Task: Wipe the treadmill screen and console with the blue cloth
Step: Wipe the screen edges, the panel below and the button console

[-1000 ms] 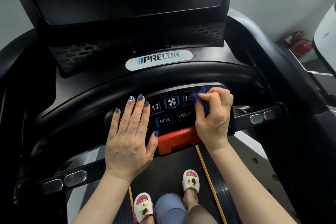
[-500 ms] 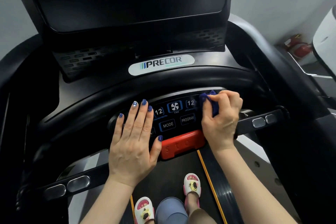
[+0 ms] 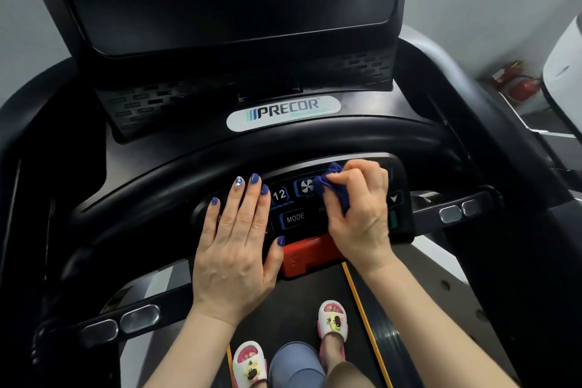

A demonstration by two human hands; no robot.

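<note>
The black treadmill console with lit blue buttons sits under a curved handlebar, and the dark screen rises above it. My right hand grips a bunched blue cloth and presses it on the console's right half, over the PROGRAM button beside the fan button. My left hand lies flat, fingers straight, on the console's left side. A red stop bar sits just below the buttons, between my hands.
A black curved handlebar arcs above the console, with metal grip sensors on the side bars. The treadmill belt and my feet in slippers lie below. A red fire extinguisher and a white machine stand at the right.
My right hand with the cloth has slid left across the console, from its right edge to over the PROGRAM button. My left hand has stayed flat in place.
</note>
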